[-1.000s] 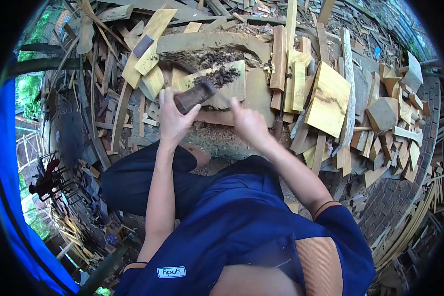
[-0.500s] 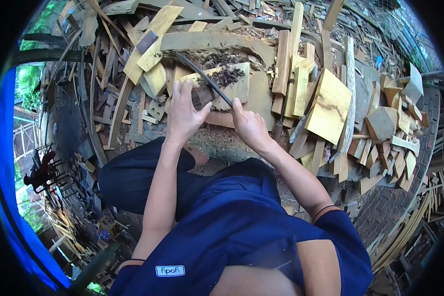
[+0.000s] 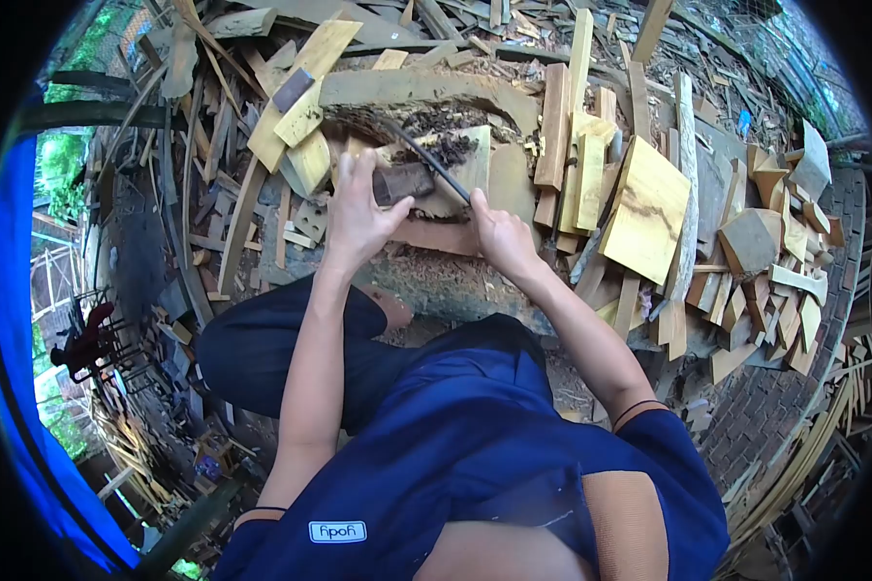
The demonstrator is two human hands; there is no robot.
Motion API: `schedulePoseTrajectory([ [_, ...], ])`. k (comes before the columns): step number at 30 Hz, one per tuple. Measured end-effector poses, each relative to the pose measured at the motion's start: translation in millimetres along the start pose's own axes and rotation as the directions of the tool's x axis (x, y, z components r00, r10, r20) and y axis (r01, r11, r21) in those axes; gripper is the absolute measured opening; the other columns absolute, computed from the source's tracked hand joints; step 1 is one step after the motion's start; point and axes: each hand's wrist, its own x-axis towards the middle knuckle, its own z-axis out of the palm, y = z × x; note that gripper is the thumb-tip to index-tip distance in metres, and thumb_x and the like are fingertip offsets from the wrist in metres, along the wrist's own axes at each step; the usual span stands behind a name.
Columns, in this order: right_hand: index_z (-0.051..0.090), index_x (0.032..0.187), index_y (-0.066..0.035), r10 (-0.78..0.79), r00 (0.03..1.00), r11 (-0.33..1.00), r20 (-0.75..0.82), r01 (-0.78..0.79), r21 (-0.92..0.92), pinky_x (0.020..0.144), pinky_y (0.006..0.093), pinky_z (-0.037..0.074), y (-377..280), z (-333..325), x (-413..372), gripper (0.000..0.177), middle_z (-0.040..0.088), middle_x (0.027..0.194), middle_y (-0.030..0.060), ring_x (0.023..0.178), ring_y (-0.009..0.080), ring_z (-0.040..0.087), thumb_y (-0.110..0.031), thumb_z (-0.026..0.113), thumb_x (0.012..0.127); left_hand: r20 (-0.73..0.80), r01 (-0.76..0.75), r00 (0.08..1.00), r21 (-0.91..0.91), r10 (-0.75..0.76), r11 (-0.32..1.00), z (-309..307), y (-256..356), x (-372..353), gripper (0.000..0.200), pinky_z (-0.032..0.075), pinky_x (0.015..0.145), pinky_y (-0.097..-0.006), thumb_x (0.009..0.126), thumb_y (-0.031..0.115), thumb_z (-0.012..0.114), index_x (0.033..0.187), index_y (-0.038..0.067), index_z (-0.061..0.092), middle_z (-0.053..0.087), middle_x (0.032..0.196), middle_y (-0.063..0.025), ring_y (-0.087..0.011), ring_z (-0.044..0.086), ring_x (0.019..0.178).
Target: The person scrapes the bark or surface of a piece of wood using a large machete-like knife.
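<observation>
A small block of dark brown wood (image 3: 406,181) lies on a pale board (image 3: 473,179) in front of me. My left hand (image 3: 358,213) holds its left end, thumb at the near edge and fingers at the far left. In my right hand (image 3: 504,237), closed with the thumb along the top, is a long dark narrow blade (image 3: 426,157). It slants up and left past the right end of the block, its handle hidden in my fist. Dark wood shavings (image 3: 448,148) are heaped on the board just beyond the block.
A thick curved timber (image 3: 426,87) lies behind the board. Light planks stand to the right, beside a broad yellow board (image 3: 647,211). Cut wood pieces (image 3: 751,242) pile up farther right. A purple-brown block (image 3: 293,89) rests on a plank at upper left.
The dark block has gone from tilted up to lying flatter, with more of it showing. The blade and my right hand have shifted slightly right; my left fingers have spread a little.
</observation>
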Motion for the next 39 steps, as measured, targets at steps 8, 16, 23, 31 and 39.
schedulePoseTrajectory([
  [8,0.042,0.119,-0.004,-0.044,0.986,0.983,-0.162,0.072,0.168,0.056,0.0563,0.049,-66,-69,1,0.026,0.064,0.071,0.0224,0.064,0.0445,0.064,-0.012,0.045,0.094,0.051,0.029,0.998,0.002,-0.029,1.000,-1,8,-4,0.051,0.048,0.078,-0.0436,0.070,0.018,0.080,0.108,0.005,0.048,0.048,0.098,-0.0130,-0.0349,0.057,0.093],
  [16,0.036,0.132,-0.004,-0.028,0.999,0.999,0.016,0.028,0.035,0.059,0.0566,0.050,-14,-9,9,0.042,0.065,0.073,0.0236,0.067,0.0450,0.064,-0.010,0.044,0.092,0.080,-0.001,0.997,0.011,0.000,1.000,0,10,6,0.050,0.048,0.079,-0.0449,0.068,0.015,0.079,0.108,0.007,0.049,0.047,0.101,-0.0152,-0.0372,0.056,0.095],
  [23,0.039,0.124,-0.002,-0.067,0.970,0.979,-0.235,0.109,0.170,0.050,0.0571,0.042,-61,-55,-5,0.032,0.058,0.061,0.0240,0.058,0.0449,0.060,-0.015,0.050,0.096,0.032,0.009,0.999,-0.039,-0.008,0.999,5,3,-5,0.054,0.048,0.079,-0.0470,0.068,0.016,0.079,0.112,0.006,0.049,0.047,0.105,-0.0163,-0.0393,0.056,0.097],
  [31,0.038,0.119,-0.004,-0.021,1.000,0.999,-0.014,0.022,0.030,0.059,0.0595,0.046,-11,-5,-3,0.028,0.062,0.068,0.0259,0.066,0.0487,0.062,-0.010,0.044,0.093,0.072,-0.035,0.997,-0.060,0.039,0.998,1,-2,4,0.051,0.049,0.079,-0.0463,0.070,0.018,0.078,0.110,0.008,0.048,0.046,0.101,-0.0138,-0.0372,0.056,0.095],
  [39,0.040,0.112,-0.003,0.051,0.998,0.998,0.039,-0.053,0.034,0.059,0.0567,0.050,-16,-6,-11,0.022,0.064,0.072,0.0272,0.068,0.0459,0.065,-0.010,0.045,0.092,0.016,-0.070,0.997,-0.064,0.072,0.995,6,5,-1,0.048,0.047,0.081,-0.0416,0.072,0.019,0.079,0.108,0.005,0.050,0.047,0.097,-0.0119,-0.0331,0.056,0.094],
])
